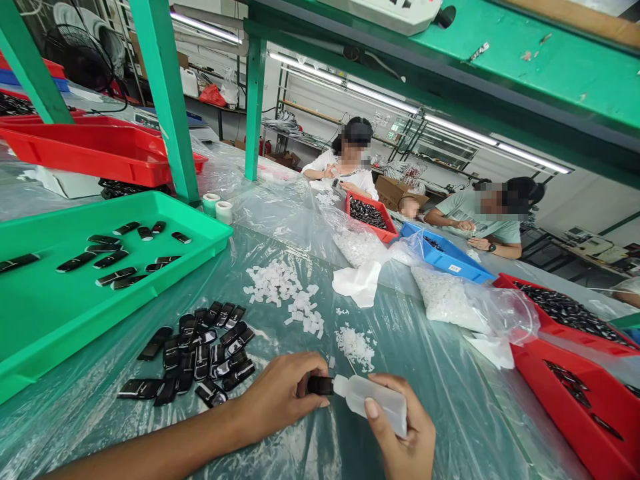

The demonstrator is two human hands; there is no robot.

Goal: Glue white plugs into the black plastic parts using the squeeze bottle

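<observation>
Near edge of the table [450, 413], plastic sheet over it. Worker's left hand [280, 399] is closed tight, pinching a small black part [320, 385] between thumb and fingers. The right hand [403, 443] is wrapped round a clear bottle [380, 402], thumb pressed on its side. Nozzle tip meets the black part. Both are held just above the sheet, close to the near edge.

Pile of black parts [200, 353] lies just left of the left hand. Loose white bits [287, 293] lie further in, mid-table. Green tray [45, 320] at the left edge has a few black parts spread in it. Red trays [575, 393] run along the right edge, dark parts inside. Two people sit at the far side, hands at their own trays.
</observation>
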